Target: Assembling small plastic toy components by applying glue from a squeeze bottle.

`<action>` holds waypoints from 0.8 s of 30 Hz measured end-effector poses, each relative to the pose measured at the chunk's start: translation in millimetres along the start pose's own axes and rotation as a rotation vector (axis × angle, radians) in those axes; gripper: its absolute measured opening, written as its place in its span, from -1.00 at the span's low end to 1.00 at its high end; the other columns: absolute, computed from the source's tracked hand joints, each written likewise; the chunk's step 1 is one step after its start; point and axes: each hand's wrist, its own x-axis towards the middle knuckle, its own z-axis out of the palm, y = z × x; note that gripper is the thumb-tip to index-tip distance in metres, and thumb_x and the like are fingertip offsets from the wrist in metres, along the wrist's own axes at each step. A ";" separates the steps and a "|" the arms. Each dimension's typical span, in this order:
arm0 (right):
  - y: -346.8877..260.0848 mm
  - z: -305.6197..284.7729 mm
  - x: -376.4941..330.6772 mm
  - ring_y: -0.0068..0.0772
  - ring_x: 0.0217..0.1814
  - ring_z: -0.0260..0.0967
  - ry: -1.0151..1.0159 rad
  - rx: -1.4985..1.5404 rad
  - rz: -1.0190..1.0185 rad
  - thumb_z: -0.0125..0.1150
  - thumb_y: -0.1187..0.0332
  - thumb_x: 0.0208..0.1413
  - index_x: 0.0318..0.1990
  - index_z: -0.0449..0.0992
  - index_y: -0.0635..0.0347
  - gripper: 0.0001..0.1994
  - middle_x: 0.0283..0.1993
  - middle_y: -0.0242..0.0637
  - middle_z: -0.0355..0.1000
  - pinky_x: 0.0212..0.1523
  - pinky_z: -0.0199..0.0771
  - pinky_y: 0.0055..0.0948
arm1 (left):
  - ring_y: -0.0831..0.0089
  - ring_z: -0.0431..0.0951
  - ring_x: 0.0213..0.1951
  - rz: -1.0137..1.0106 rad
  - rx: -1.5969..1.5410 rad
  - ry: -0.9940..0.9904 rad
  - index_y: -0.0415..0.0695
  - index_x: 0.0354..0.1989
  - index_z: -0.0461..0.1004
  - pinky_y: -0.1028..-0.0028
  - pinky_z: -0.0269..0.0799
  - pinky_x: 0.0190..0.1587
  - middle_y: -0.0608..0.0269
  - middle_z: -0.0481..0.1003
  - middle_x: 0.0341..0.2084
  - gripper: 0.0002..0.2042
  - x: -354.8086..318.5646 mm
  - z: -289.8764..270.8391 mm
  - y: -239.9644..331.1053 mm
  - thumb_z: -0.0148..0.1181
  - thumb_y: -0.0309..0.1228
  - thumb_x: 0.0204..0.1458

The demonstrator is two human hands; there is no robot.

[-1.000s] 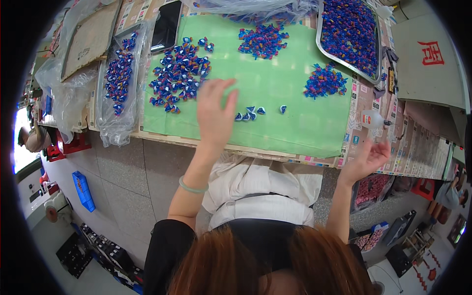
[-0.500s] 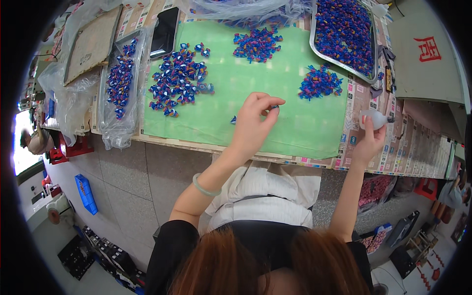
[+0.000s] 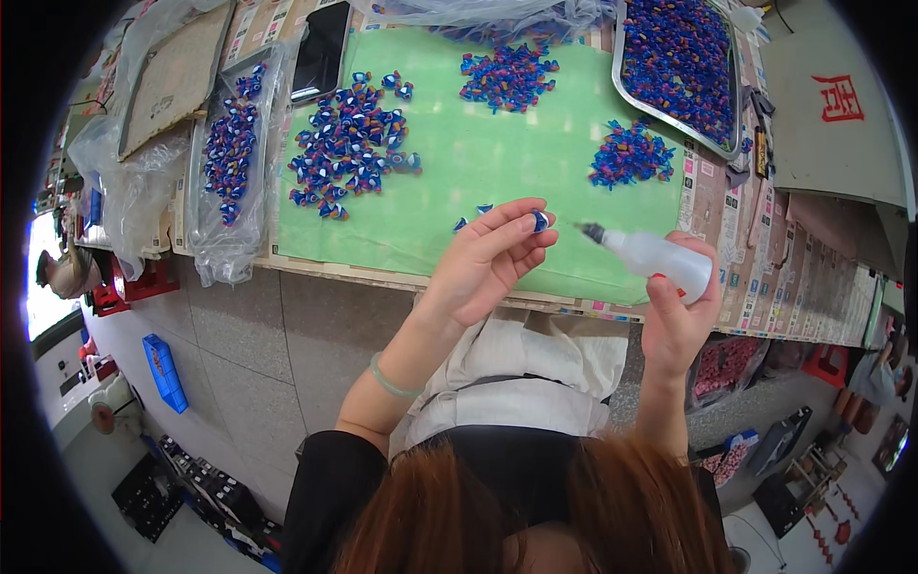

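Between the thumb and fingers of my left hand (image 3: 488,256), palm turned up, is a small blue-and-white plastic piece (image 3: 540,222). My right hand (image 3: 677,320) is wrapped round a translucent white squeeze bottle (image 3: 660,260). The bottle lies tilted, its dark nozzle pointing left at the piece, a short gap apart. Below both hands spreads a green cloth (image 3: 459,143). Beside my left fingers lie two loose blue pieces, one (image 3: 460,225) nearer and another (image 3: 485,208) farther off. A pile of blue, white and orange pieces (image 3: 349,148) covers the cloth's left part.
Farther back on the cloth sit a middle pile (image 3: 507,78) and a right pile (image 3: 631,155) of small blue pieces. A metal tray (image 3: 681,133) full of them stands at the far right. At the left are a phone (image 3: 321,53), a plastic-lined tray (image 3: 195,191) and a cardboard-coloured board (image 3: 172,81).
My right hand has brought the bottle leftward from the cloth's right side and tipped its nozzle toward my left hand. My left hand has turned palm up, and a second loose piece shows.
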 end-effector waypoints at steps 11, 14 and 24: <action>0.9 9.5 -4.7 -0.58 -0.35 0.09 -0.104 -0.397 -0.260 0.29 0.42 -0.29 -0.36 0.27 0.25 -0.67 -0.39 -0.37 0.17 -0.31 0.09 -0.64 | 0.54 0.41 -0.32 -0.029 -0.027 -0.041 -0.24 -0.17 0.29 0.59 0.37 -0.27 0.21 0.38 -0.32 -0.79 2.6 -6.4 -2.3 -0.05 -0.51 -0.02; -0.1 10.9 -4.9 -0.59 -0.37 0.08 -0.099 -0.409 -0.193 0.29 0.44 -0.29 -0.37 0.27 0.25 -0.68 -0.40 -0.37 0.17 -0.31 0.08 -0.65 | 0.54 0.40 -0.32 -0.030 -0.026 -0.042 -0.25 -0.17 0.29 0.59 0.37 -0.27 0.21 0.38 -0.32 -0.79 2.4 -6.1 -2.4 -0.05 -0.51 -0.02; 1.6 9.6 -2.9 -0.62 -0.39 0.07 -0.067 -0.387 -0.218 0.27 0.47 -0.29 -0.38 0.26 0.24 -0.69 -0.40 -0.38 0.15 -0.34 0.05 -0.68 | 0.52 0.40 -0.32 -0.033 -0.010 -0.043 -0.26 -0.16 0.28 0.59 0.37 -0.26 0.20 0.38 -0.33 -0.77 3.7 -6.5 -3.3 -0.06 -0.52 -0.02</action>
